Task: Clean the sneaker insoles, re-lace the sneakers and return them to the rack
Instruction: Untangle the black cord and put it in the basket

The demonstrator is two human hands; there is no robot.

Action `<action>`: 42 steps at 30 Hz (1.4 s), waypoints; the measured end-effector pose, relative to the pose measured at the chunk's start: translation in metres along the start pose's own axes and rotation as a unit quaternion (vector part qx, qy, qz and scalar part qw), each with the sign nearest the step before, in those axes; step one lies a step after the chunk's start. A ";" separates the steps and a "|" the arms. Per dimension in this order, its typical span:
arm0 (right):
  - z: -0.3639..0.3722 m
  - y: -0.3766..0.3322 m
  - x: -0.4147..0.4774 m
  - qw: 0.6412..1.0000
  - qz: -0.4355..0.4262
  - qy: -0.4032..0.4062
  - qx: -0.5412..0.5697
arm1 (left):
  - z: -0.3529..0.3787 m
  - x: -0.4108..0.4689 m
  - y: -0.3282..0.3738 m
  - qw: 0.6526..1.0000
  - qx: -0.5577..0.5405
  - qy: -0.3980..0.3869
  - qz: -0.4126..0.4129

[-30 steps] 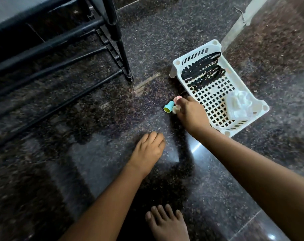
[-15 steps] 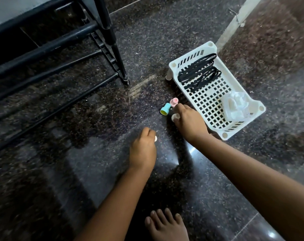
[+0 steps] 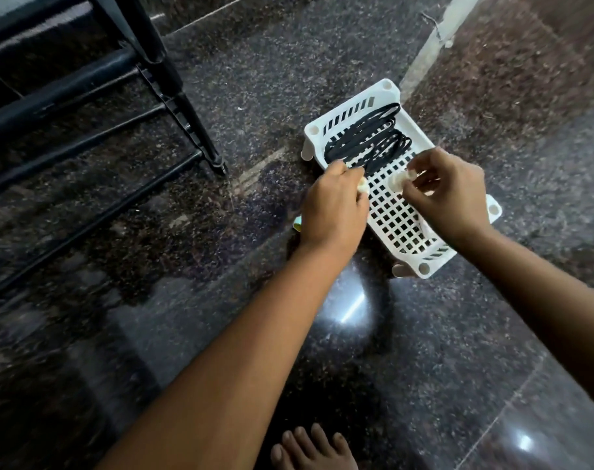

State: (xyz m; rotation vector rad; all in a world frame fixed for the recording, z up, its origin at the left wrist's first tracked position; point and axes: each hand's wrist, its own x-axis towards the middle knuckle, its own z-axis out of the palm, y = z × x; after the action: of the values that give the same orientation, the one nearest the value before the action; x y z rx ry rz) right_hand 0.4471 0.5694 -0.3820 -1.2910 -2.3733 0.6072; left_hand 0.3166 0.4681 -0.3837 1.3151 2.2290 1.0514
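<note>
A white slotted plastic basket [image 3: 389, 88] stands on the dark granite floor, with black shoelaces [image 3: 367, 142] coiled at its far end. My left hand [image 3: 333, 208] hovers over the basket's near-left edge and pinches a small cream piece [image 3: 465, 188]. My right hand [image 3: 448, 195] is above the basket's middle, fingers curled round another small cream cap-like piece [image 3: 398, 180]. A teal cap [image 3: 297, 225] peeks out on the floor just left of my left wrist. No sneakers or insoles show.
The black metal shoe rack [image 3: 85, 106] fills the upper left, its foot [image 3: 221, 167] close to the basket. A pale floor strip [image 3: 431, 45] runs past the basket's far corner. My bare foot [image 3: 316, 449] is at the bottom edge.
Both hands lifted off the floor and moved over the basket, each carrying a small cream piece. The pink cap and the clear item in the basket are now hidden by my hands.
</note>
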 end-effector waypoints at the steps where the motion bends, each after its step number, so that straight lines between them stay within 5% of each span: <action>1: 0.001 0.006 0.005 1.000 0.000 -0.006 -0.007 | 0.008 0.006 0.002 1.000 0.007 -0.002 0.002; 12: 0.009 0.030 0.032 0.984 -0.062 -0.033 -0.163 | 0.053 0.025 -0.002 0.994 0.107 0.023 -0.024; 28: 0.014 0.023 0.031 0.972 -0.045 -0.047 -0.228 | 0.066 0.020 -0.007 0.989 0.149 0.015 0.012; 33: 0.012 -0.002 0.019 0.975 -0.111 0.004 -0.195 | 0.056 0.006 -0.023 0.985 0.104 0.140 0.015; 37: 0.031 -0.035 0.007 0.959 -0.242 -0.082 -0.123 | 0.043 -0.020 -0.058 0.971 0.056 0.200 -0.122; 42: 0.077 -0.064 -0.004 0.903 -0.228 -0.267 -0.247 | 0.035 -0.026 -0.082 0.968 0.127 0.055 -0.211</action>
State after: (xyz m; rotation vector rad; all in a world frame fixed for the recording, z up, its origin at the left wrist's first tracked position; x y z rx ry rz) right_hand 0.3657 0.5196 -0.4131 -0.7158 -3.3021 0.2275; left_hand 0.3020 0.4365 -0.4699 0.8211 2.6377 0.7138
